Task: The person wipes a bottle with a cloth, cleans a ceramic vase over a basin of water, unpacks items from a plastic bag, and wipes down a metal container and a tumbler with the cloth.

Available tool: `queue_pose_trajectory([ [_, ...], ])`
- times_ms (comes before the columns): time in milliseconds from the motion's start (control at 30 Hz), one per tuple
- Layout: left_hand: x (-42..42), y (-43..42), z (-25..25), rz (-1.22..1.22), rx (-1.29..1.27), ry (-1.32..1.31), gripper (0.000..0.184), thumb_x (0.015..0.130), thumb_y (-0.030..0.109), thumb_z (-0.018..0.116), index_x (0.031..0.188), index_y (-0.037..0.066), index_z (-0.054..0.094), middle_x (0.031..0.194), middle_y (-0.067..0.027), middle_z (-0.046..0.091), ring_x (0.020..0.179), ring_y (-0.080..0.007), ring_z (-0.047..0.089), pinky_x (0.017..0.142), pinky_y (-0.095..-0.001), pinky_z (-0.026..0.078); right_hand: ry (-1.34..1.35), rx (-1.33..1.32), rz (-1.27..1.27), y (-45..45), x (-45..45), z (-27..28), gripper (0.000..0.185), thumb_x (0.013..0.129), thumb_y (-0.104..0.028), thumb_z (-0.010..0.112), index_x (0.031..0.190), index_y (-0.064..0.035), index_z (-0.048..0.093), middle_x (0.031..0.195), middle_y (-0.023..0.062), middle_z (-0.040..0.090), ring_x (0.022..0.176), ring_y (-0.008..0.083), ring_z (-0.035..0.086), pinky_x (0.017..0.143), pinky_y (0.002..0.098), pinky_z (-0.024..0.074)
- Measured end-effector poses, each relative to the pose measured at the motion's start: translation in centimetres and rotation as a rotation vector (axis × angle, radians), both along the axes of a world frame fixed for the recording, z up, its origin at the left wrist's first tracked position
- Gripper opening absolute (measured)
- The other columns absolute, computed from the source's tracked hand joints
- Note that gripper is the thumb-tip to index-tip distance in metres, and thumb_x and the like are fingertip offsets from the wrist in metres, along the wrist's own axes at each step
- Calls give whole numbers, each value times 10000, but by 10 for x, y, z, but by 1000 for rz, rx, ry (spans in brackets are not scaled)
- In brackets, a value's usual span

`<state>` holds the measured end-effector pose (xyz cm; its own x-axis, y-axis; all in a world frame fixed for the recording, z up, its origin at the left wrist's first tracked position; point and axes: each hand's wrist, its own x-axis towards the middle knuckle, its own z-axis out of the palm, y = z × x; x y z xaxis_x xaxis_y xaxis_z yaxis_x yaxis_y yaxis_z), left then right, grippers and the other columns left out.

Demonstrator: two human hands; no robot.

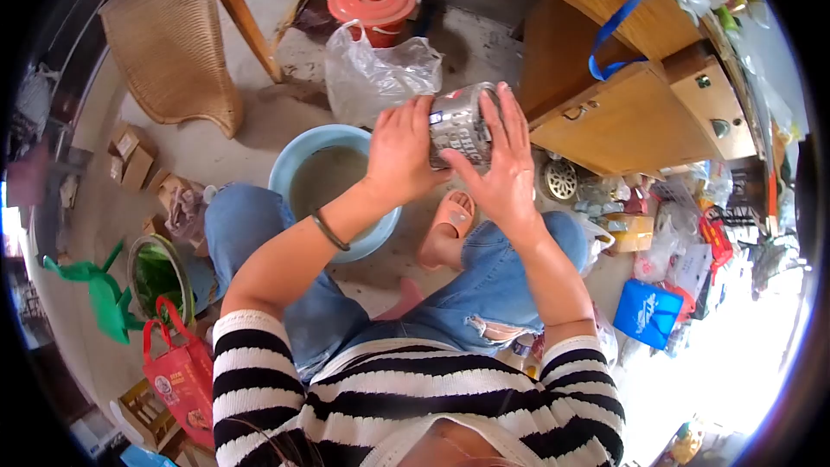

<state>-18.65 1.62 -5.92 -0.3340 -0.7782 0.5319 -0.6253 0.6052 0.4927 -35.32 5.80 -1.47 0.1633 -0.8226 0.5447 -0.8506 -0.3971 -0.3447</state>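
A shiny metal canister [460, 128], seemingly perforated and carrying a small label, is held up in front of me, tilted. My left hand [402, 147] wraps around its left side with the fingers closed on it. Against its right side presses my right hand [501, 156], fingers stretched along the metal and thumb on the near side. The palms hide parts of the canister, and its contents, if any, cannot be seen. Below and left of it, a light blue basin [285, 175] with murky water stands on the floor between my knees.
Beyond the basin are a clear plastic bag [380, 78] and a red lidded bucket [372, 2]. A wooden cabinet [635, 121] rises at the right. A wicker chair [177, 43], red bag [181, 376] and green stool [104, 298] stand left; a blue bag [647, 313] lies right.
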Motion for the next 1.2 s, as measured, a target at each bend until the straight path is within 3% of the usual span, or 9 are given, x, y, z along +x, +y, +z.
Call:
queue_pose_trajectory([
  [433,11,2,22,45,9,-220,954,508,357,860,1243,-97,456,1084,-201,594,958,-328,613,879,-412,430,-46,70,93,-4,-1,-2,780,829,-361,731,1412,49,416,1470,296,357,1327,489,371,1078,498,359],
  [633,9,3,25,46,80,-288,924,508,375,847,1209,-101,478,1033,-195,603,901,-336,618,852,-411,444,-147,112,34,-8,-2,-11,778,822,-361,740,1396,60,426,1389,305,455,1286,442,450,1063,462,383],
  [733,7,3,30,27,168,-316,896,499,403,848,1156,-94,497,999,-188,607,885,-329,618,825,-408,453,-282,139,-3,-7,1,-8,760,807,-344,758,1373,57,447,1319,274,534,1220,421,518,1027,451,419],
  [833,8,1,30,-13,191,-306,874,492,438,843,1106,-86,510,951,-178,615,867,-322,623,807,-396,458,-233,116,17,-9,-3,-9,703,799,-313,770,1330,53,490,1280,242,573,1162,411,559,993,444,447],
  [1033,9,1,29,-39,251,-331,839,507,469,817,1062,-90,526,880,-191,633,817,-336,641,797,-390,477,-257,120,82,-13,-3,-4,580,799,-257,768,1253,42,566,1266,218,589,1144,396,567,984,425,457],
  [1133,8,-1,22,-40,342,-282,847,514,533,817,1024,-86,542,904,-211,648,842,-356,656,814,-405,499,-228,85,77,-18,-9,-9,546,822,-243,752,1247,46,569,1234,174,617,1130,326,595,976,390,463],
  [1200,9,-7,23,-84,502,-224,885,547,586,805,1050,-94,545,964,-227,655,897,-359,661,842,-405,507,-607,243,34,-18,-14,-4,520,856,-243,728,1250,53,562,1218,142,626,1119,258,598,971,359,462],
])
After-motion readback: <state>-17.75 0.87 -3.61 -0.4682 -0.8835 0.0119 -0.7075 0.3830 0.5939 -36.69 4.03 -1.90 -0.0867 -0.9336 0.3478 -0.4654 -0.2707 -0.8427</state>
